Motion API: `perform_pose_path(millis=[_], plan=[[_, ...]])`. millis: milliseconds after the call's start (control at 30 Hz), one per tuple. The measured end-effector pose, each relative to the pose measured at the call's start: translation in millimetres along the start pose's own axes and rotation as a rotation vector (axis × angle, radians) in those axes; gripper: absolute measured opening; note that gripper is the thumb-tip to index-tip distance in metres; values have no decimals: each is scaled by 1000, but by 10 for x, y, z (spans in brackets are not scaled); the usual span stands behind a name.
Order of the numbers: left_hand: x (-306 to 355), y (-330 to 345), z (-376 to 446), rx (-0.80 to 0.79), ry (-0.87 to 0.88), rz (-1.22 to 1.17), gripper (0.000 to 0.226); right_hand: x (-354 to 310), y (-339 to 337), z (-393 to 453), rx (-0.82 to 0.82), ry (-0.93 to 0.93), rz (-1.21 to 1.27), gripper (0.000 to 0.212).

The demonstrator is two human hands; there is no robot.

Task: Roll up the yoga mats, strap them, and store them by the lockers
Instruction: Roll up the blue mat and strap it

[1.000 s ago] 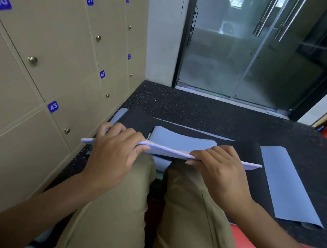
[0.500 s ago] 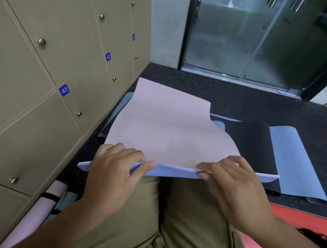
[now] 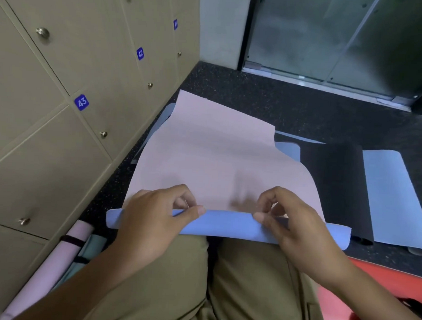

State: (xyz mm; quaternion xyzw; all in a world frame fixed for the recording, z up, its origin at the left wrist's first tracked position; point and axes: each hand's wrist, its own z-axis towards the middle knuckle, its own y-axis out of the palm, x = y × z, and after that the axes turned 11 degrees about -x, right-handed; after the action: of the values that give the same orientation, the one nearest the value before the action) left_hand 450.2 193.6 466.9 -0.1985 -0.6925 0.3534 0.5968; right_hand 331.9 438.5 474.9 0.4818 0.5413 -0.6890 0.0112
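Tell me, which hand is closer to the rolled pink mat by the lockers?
Left. The left hand is just right of the rolled pink mat; the right hand is farther right.

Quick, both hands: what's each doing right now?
Left hand: pinching the mat's rolled edge.
Right hand: pinching the same edge.

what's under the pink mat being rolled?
Under the pink mat, blue mat edges and part of a black mat peek out. How far they extend underneath is covered.
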Motion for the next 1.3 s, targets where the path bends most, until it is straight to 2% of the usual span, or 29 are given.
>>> perform_pose_path(millis=[100, 200, 267, 367, 500, 600, 667, 767, 1000, 1300], plan=[[-19, 1, 92, 39, 107, -45, 18, 78, 4, 98, 25, -17, 1, 22], [-102, 31, 134, 61, 160, -64, 18, 133, 24, 173, 85, -94, -93, 16], [-171, 81, 169, 98, 199, 11, 19, 192, 59, 194, 120, -139, -149, 12], [-222, 150, 225, 144, 287, 142, 23, 264, 91, 181, 187, -194, -252, 19], [-258, 167, 293, 189, 401, 214, 29, 264, 140, 138, 294, -272, -468, 10], [-282, 181, 282, 223, 501, 276, 42, 280, 178, 53, 327, -322, -522, 20], [-297, 153, 234, 172, 533, 340, 51, 288, 167, -5, 301, -351, -544, 31], [-294, 99, 163, 114, 559, 460, 57, 312, 148, -57, 283, -373, -585, 43], [-171, 245, -23, 197, 478, 623, 44, 320, 184, -74, 242, -313, -602, 50], [-121, 339, -152, 209, 474, 541, 33, 356, 241, -75, 228, -391, -644, 43]])
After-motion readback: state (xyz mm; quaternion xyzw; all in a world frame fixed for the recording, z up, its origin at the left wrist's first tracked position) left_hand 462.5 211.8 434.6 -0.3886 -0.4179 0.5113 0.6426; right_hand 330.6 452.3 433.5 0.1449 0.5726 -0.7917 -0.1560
